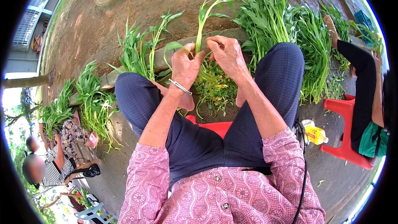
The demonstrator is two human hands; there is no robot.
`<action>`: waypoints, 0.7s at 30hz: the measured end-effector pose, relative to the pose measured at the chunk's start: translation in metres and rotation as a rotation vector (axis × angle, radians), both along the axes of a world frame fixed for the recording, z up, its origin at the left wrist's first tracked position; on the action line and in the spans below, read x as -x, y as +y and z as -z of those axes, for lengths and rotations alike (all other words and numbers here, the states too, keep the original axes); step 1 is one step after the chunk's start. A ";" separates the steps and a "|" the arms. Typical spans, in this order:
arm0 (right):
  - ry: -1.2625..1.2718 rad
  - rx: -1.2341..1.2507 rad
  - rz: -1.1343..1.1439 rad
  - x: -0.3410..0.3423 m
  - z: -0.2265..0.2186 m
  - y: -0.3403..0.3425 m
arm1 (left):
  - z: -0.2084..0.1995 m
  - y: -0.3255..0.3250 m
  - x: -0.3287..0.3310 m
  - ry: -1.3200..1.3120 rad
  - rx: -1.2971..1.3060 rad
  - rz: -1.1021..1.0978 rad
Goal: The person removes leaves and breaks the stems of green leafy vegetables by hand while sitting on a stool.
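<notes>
Between my raised knees, my left hand [185, 65] grips a pale green stalk of leafy greens that looks like water spinach [201, 27]. Its leafy top points up and away from me, and one long leaf bends out to the left. My right hand [227, 55] is beside the stalk, thumb and fingers pinched together. Whatever is in that pinch is too small to make out. Under my hands lies a heap of torn leaves and stems [213, 87], some yellowed. A bunch of greens [134, 54] stands left of my hands, and a larger bunch [265, 20] rises at the right.
I sit on a red stool [215, 128]. Low kerbstones [110, 79] edge the bare soil. More greens [93, 99] lie left. A yellow-labelled bottle [315, 133] is by my right side. One person sits on a red stool [346, 128] at right; others sit at far left.
</notes>
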State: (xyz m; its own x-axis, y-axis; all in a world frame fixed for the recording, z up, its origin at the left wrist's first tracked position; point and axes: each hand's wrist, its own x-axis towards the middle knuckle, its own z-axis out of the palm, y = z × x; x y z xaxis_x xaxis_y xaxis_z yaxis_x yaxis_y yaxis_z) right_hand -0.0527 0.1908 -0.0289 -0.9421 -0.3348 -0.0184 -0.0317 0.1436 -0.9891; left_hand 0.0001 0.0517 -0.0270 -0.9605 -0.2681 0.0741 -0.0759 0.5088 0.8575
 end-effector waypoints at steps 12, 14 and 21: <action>-0.157 0.102 0.053 0.008 -0.001 0.009 | -0.006 0.013 -0.010 0.087 0.372 0.274; -0.149 0.057 0.010 0.013 -0.003 0.014 | -0.005 0.003 -0.011 -0.042 -0.063 0.320; -0.262 0.120 -0.066 0.025 -0.013 0.033 | -0.031 -0.032 -0.009 -0.052 -0.704 0.233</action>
State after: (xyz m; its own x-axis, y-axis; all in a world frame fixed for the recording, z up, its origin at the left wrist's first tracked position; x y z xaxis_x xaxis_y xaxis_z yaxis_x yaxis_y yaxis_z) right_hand -0.0779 0.2236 -0.0156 -0.8866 -0.4094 -0.2151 0.2220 0.0314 -0.9746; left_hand 0.0087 0.0201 0.0040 -0.9959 -0.0239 -0.0869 -0.0823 -0.1525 0.9849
